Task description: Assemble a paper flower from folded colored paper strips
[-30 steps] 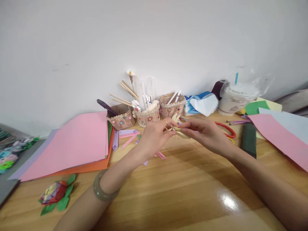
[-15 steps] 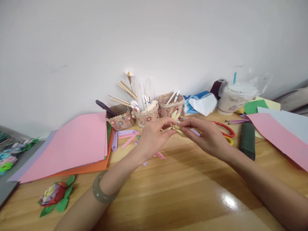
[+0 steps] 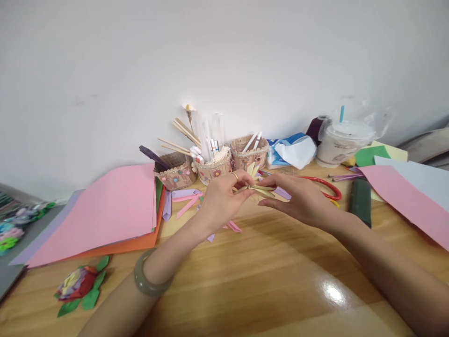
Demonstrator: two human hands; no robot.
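Note:
My left hand [image 3: 224, 201] pinches a pale yellow folded paper piece [image 3: 264, 189] between thumb and fingers, above the table. Narrow points of the paper stick out, one up and others to the right. Around the right-hand points is my right hand [image 3: 300, 199], its thumb and index finger spread apart; whether a finger touches the paper is hard to tell. Pink folded paper strips [image 3: 188, 206] and lilac ones [image 3: 167, 206] lie to the left. Red-handled scissors [image 3: 328, 185] rest partly behind my right hand.
Decorated baskets [image 3: 213, 173] with sticks and pens line the wall beside a tissue pack [image 3: 296, 150] and a lidded cup [image 3: 342, 142]. Pink paper [image 3: 101, 206] is stacked left, above a paper flower [image 3: 79, 288]. A dark green object [image 3: 360, 201] lies right, near more sheets [image 3: 414, 201].
My right thumb and index finger have parted from their pinch on the yellow paper, uncovering its right-hand points. My left hand keeps its grip in about the same place.

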